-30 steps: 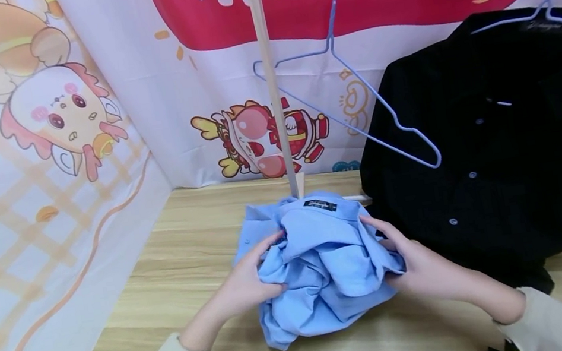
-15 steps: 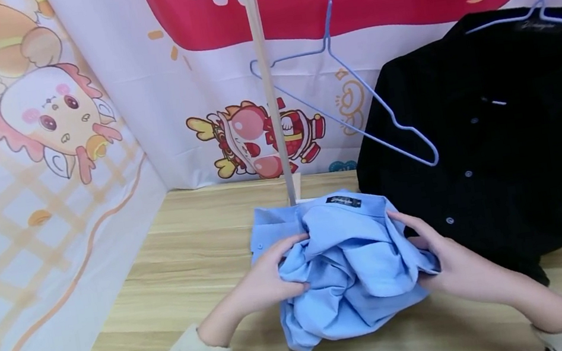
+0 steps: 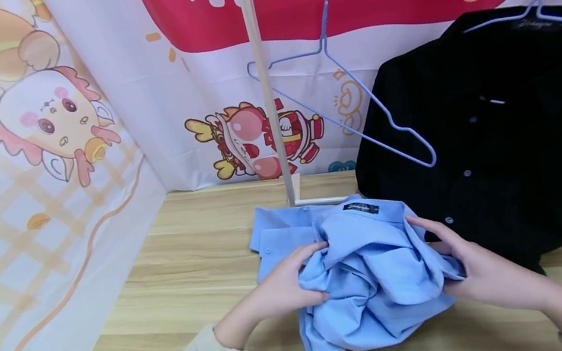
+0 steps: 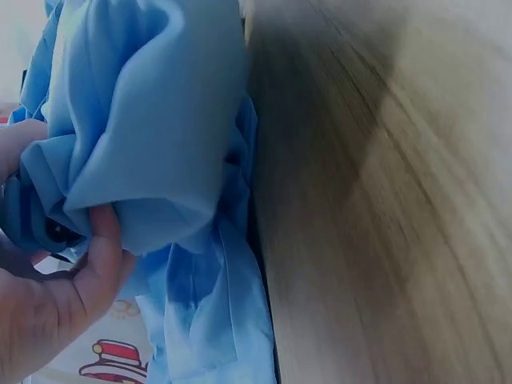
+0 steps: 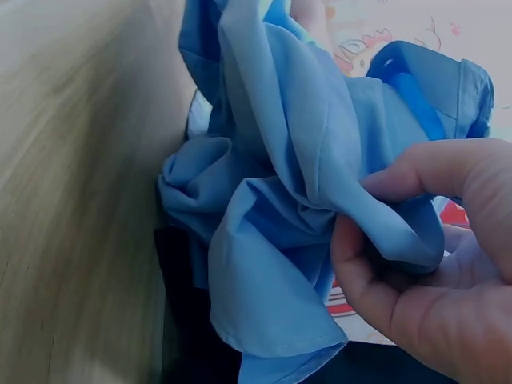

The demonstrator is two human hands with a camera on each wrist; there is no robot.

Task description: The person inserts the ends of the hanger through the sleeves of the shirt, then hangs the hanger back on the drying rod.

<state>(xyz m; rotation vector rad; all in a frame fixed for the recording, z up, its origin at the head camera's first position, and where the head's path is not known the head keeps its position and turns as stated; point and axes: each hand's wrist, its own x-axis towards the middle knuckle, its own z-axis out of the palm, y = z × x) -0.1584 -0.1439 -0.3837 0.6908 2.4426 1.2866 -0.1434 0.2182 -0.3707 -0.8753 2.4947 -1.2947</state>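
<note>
A crumpled light blue shirt (image 3: 374,264) is bunched between my two hands over the wooden table, its dark collar label (image 3: 360,208) facing up. My left hand (image 3: 287,282) grips the cloth on the left side, thumb and fingers around a fold; the left wrist view shows the fingers (image 4: 104,248) pinching the fabric. On the opposite side my right hand (image 3: 483,270) holds the shirt, and in the right wrist view a fold is pinched between thumb and fingers (image 5: 360,264). Parts of the fingers are hidden by the cloth.
Behind the shirt stands a white clothes rack (image 3: 269,93). A bare blue hanger (image 3: 384,107) hangs from its bar, and a black shirt (image 3: 513,137) on another blue hanger (image 3: 537,4) hangs to the right. A printed cloth (image 3: 51,232) lines the left side of the wooden table (image 3: 165,275).
In the head view, both hands and the blue shirt have shifted right and slightly toward me. More of the shirt's left part now shows beside the left hand. The grip looks the same.
</note>
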